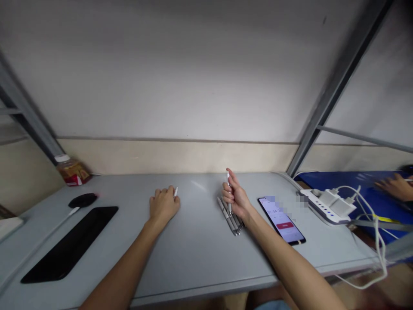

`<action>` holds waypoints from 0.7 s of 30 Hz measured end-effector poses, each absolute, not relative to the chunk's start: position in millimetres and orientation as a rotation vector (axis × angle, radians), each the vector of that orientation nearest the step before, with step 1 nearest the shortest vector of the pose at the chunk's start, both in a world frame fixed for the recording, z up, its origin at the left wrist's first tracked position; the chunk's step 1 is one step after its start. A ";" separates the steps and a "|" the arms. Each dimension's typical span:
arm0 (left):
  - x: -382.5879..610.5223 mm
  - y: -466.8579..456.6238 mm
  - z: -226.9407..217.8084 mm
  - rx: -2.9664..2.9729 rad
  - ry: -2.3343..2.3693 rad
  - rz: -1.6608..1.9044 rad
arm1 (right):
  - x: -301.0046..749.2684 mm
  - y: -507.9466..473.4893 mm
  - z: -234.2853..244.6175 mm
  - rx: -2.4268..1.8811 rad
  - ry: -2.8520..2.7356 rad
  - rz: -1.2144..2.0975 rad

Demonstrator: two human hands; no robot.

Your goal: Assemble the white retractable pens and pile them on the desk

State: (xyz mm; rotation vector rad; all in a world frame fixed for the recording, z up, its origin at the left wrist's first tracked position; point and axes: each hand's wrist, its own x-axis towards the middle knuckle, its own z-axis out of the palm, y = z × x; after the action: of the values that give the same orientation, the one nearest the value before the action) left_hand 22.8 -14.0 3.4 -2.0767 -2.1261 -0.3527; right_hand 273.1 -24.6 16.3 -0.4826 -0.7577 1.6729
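"Pens [227, 216], slim, grey-barrelled, lying loosely bunched right of centre on the grey desk [193, 249]. Right hand [237, 196] just over them. Its grip?"

"Fingers closed round one white-topped pen [228, 176], held near upright, top end by the raised fingertip."

"Trouble likely?"

"My guess: wrist sits low, so a downward nudge could set the loose barrels rolling, perhaps toward the phone [280, 217], lower right. Slack in those curled fingers could let the held one slip."

"Left hand [164, 203], left of centre?"

"Palm down, fingers bent, white tip [176, 192] poking out at its right edge. Remainder covered. How far open the hand is underneath, or whether it grips, I cannot tell. If that is a round barrel, a careless lift could leave it rolling."

"Other gaps?"

"Pen count unsure; hand and wrist mask part of the bunch. Held pen's lower end merges with it, so contact is unclear. Phone screen partly pixelated. Far right, another person's hand [395, 186] is blurred, the arm cut off by the frame."
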 end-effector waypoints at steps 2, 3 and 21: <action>22.1 -13.6 4.4 -2.079 -2.120 -0.341 | 273.1 -25.0 17.0 -0.499 -0.774 1.689; 21.9 -13.5 4.6 -2.078 -2.119 -0.334 | 273.1 -25.3 17.3 -0.500 -0.779 1.696; 21.6 -14.0 2.8 -2.100 -2.160 -0.287 | 271.4 -26.4 17.5 -0.508 -0.797 1.686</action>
State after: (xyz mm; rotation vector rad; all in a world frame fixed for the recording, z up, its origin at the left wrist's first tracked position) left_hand 21.6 -14.0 2.8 -2.0998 -2.1595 -0.2869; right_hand 271.4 -26.4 17.5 -0.5084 -0.7966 1.6859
